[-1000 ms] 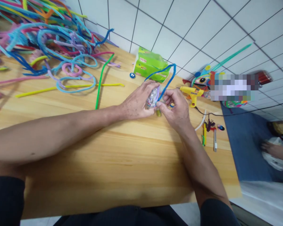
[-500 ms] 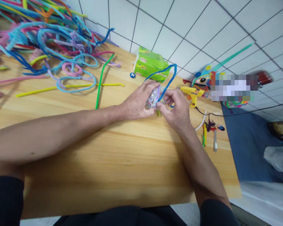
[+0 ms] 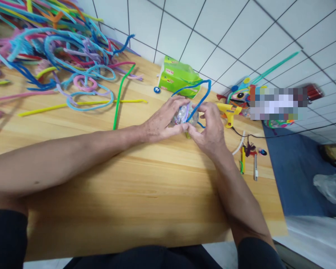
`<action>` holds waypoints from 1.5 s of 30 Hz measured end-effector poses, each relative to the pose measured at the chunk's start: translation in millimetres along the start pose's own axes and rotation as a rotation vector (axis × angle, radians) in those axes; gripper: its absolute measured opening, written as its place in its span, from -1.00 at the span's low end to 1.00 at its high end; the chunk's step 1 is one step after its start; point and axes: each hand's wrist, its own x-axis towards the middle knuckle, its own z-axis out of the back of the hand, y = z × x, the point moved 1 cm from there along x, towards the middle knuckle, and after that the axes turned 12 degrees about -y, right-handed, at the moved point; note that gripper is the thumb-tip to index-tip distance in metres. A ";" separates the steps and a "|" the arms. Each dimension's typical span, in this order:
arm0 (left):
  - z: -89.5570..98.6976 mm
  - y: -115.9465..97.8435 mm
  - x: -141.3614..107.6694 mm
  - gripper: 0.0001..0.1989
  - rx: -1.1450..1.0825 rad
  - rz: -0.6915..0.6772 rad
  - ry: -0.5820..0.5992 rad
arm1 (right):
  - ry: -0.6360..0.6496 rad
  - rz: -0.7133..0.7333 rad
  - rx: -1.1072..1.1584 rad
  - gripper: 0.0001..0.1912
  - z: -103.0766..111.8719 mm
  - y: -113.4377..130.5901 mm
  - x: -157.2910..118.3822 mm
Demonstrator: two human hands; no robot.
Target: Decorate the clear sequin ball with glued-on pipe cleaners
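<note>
The left hand (image 3: 164,120) curls around a clear, rounded plastic piece with glittery filling (image 3: 181,115); its long axis seems to run nine-to-three o'clock. The right hand (image 3: 211,129) is at its three-o'clock end; whether it pinches the fuzzy blue stem (image 3: 210,86), rising toward one o'clock, I cannot tell.

The left hand (image 3: 164,121) partly hides the clear object (image 3: 181,114). Edges cut off the pipe-cleaner pile (image 3: 46,45), far left, and plastic bag (image 3: 330,187), right.

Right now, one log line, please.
left hand: holds clear rounded object; right hand: at its edge; blue pipe cleaner: against object; nearby: yellow glue gun
</note>
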 end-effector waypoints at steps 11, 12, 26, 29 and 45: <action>2.2 -3.0 2.0 -0.37 0.006 0.085 -0.017 | 0.011 0.021 -0.028 -0.48 0.0 6.0 -0.7; 2.0 -3.2 2.1 -0.38 0.012 0.088 -0.020 | 0.011 0.024 -0.034 -0.47 -0.3 6.6 -1.2; 3.7 -6.3 2.6 -0.47 0.046 0.085 -0.046 | 0.027 0.000 0.027 -0.35 -2.0 10.6 -3.9; 3.9 -5.9 2.3 -0.44 0.033 0.118 -0.038 | 0.010 0.011 0.040 -0.34 -2.5 9.0 -4.8; 3.5 -6.1 3.1 -0.44 0.024 0.149 -0.033 | -0.071 0.024 0.136 -0.52 -1.8 -5.6 -7.4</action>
